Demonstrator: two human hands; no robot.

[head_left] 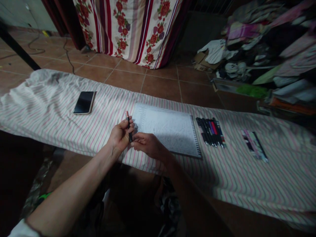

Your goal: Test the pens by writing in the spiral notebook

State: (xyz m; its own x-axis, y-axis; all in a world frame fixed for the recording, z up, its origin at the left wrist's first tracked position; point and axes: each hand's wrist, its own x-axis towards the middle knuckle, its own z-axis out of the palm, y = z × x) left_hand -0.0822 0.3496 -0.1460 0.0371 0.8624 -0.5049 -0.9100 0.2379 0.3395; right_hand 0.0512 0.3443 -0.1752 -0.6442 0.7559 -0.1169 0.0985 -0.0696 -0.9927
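Note:
My left hand (120, 135) is closed round a thin pen (128, 124) with a dark barrel and a pinkish tip, held upright over the striped cloth. My right hand (148, 144) reaches in from the right and its fingertips pinch the pen's lower end. Both hands are at the near left corner of a white spiral-bound pad (170, 128) that lies flat on the cloth. A row of several dark and coloured pens (210, 131) lies just right of the pad's spiral.
A striped cloth (49, 108) covers a long low surface. A dark phone (84, 102) lies on it to the left, a flat pink-and-black packet (254, 144) to the right. Beyond are a tiled floor, a flowered drape (133, 29) and heaped clothes (266, 42).

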